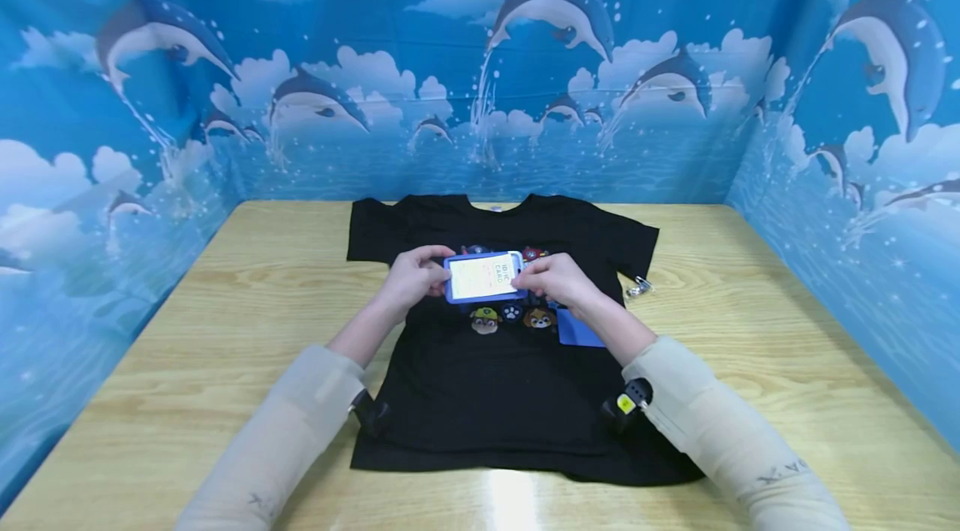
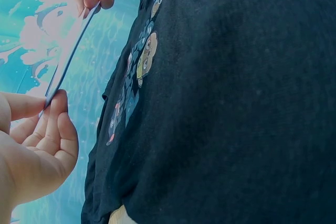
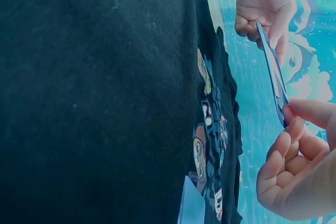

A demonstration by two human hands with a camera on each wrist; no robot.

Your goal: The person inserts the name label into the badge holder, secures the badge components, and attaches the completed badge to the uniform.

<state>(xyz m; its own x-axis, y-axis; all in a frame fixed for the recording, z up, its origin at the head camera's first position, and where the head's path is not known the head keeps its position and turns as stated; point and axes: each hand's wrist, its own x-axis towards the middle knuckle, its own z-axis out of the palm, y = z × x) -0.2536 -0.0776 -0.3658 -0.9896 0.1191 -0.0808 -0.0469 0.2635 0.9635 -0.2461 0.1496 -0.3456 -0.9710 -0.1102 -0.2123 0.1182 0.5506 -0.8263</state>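
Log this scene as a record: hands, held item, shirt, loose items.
shirt: black, printed, spread on wooden table
left hand: pinches one end of card holder
right hand: pinches its opposite end
card holder: blue, raised off shirt, framing printed card
loose items: blue flat piece on shirt; metallic item on table
backdrop: blue, dolphin print

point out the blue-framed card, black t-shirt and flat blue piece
Blue-framed card (image 1: 478, 278), head view, printed face.
Black t-shirt (image 1: 504, 393), head view, lower front.
Flat blue piece (image 1: 578, 330), head view, uncovered middle.

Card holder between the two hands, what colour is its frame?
The card holder's frame is blue; the head view shows it best.
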